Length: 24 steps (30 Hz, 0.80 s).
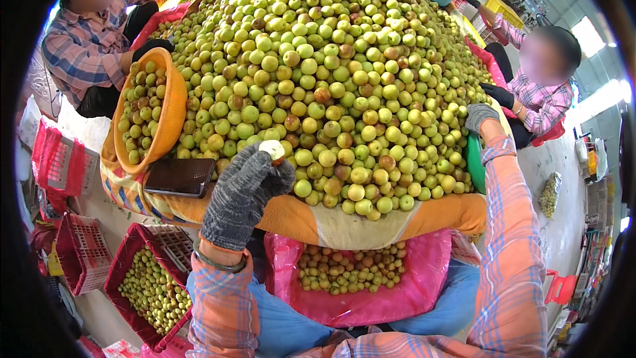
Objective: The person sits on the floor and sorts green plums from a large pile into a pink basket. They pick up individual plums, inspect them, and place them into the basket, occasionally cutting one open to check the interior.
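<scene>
A large heap of green and reddish jujube-like fruits (318,84) covers the table before me. My left hand (248,189), in a dark grey knit glove, is raised over the near edge and pinches a bitten fruit (273,150) with white flesh showing. Beside the heap at the right, my gloved right hand (481,117) rests at the upper rim of a green basin (475,161); its fingers are partly hidden, so its hold is unclear. Between my legs stands a container lined with pink plastic (362,308), holding browner fruits (350,268).
An orange basket (171,124) of fruit and a dark smartphone (180,177) lie at the table's left edge. Two people (87,54) (539,94) in plaid shirts sit at either side. A red-lined crate (117,263) of fruit stands on the floor at lower left.
</scene>
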Motion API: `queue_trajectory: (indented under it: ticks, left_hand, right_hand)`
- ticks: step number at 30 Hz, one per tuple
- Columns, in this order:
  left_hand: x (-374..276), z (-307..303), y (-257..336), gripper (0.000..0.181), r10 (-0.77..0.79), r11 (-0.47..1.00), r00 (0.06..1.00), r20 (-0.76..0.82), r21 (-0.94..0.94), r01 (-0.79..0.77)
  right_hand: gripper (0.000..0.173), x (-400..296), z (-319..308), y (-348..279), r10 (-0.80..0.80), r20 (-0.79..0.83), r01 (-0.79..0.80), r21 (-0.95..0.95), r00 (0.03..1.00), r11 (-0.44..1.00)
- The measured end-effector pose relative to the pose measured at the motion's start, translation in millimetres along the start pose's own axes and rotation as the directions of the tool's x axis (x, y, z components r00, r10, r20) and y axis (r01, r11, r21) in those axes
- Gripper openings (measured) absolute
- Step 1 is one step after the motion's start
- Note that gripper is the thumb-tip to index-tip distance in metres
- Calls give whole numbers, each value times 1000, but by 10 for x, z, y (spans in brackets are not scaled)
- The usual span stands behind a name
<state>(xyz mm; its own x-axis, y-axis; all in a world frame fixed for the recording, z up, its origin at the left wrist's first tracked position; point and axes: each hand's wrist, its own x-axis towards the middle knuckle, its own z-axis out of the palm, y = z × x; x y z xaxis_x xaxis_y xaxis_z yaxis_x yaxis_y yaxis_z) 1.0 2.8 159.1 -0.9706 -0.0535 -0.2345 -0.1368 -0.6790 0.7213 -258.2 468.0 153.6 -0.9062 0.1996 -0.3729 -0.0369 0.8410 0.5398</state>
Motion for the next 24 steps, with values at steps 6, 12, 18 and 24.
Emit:
queue_trajectory:
  ticks: [6, 12, 18, 24]
  left_hand:
    - [11, 52, 3, 35, -36, 994, 999, 24, 100, 33]
    - [-7, 28, 40, 33, -16, 997, 1000, -8, 75, 17]
    - [-53, 32, 68, 32, 4, 999, 1000, 22, 40, -5]
    - [-61, 40, 81, 32, -6, 998, 998, 61, 63, 2]
  right_hand:
    - [37, 283, 110, 208, -112, -25, 108, -117, 993, 987]
    - [30, 217, 46, 83, -227, -115, 180, -318, 967, 931]
    - [41, -214, -34, 261, -157, -488, 324, 279, 859, 904]
    - [38, -929, 31, -189, 18, -581, 582, 812, 813, -40]
